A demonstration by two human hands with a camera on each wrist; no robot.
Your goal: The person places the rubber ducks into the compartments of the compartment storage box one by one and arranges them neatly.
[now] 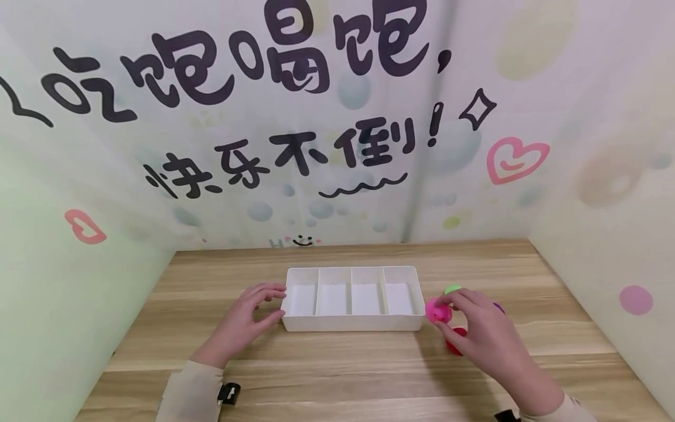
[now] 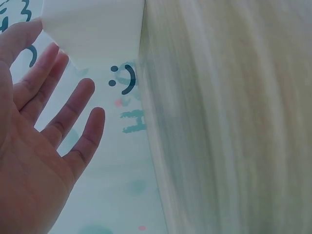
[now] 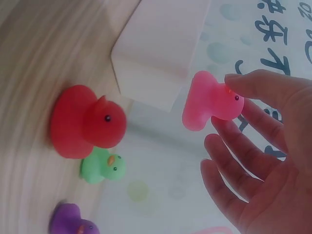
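A pink rubber duck [image 3: 212, 101] is pinched by its head between thumb and fingers of my right hand [image 1: 487, 337]. In the head view the duck is just off the right end of a white tray [image 1: 353, 323], which has several compartments in a row. Spread, nearly straight fingers of my left hand [image 1: 242, 319] touch the tray's left end. Below the right hand stand a red rubber duck [image 3: 87, 122], a green one [image 3: 100, 165] and a purple one [image 3: 70, 222], partly hidden by that hand in the head view.
All of it stands on a wood-grain table [image 1: 337, 375]. Behind the table rises a pale printed wall sheet [image 1: 237, 223] with large black writing. Light side panels [image 1: 606, 246] bound the table left and right.
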